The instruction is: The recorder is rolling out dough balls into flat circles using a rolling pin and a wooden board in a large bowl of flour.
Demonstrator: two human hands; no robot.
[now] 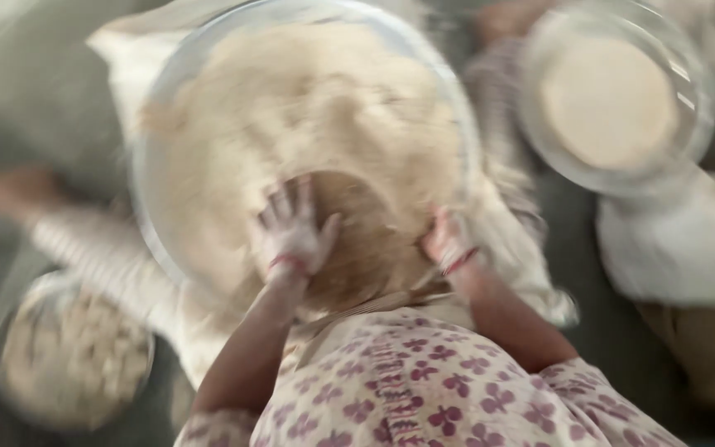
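Frame blurred, details soft. Your left hand [291,232] flat in flour mound [308,124], fingers spread, clamped on nothing. Your right hand [450,242] at near right rim of big bowl [146,207]; grip on rim or not, cannot tell. Hands apart, both floured. Bowl sits on pale cloth [531,248] at floor centre. Step, by my reading: mixing dough, flour loose. Next move calls for steady bowl, pressing toward centre. Second bowl [688,157] far right; steel dish [68,356] near left.

whole view [357,223] motion-blurred
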